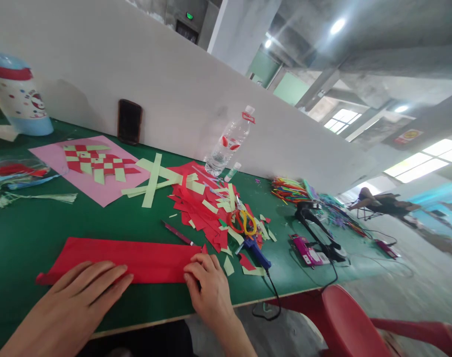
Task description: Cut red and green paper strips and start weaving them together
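Green table (pixel 110 220) under concrete ceiling (pixel 389 29)

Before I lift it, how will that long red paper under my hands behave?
The long red paper will probably feel light and floppy: it looks thin, with a crumpled lower-left corner. If pushed, it may slide or buckle, since only your left hand and right hand appear to steady it.

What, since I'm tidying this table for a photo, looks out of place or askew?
Loose red and pale green paper scraps are strewn untidily, with scissors among them. A blue tool's cord droops off the table, where it might snag. The folded red sheet ends in a jutting left corner, not squarely.
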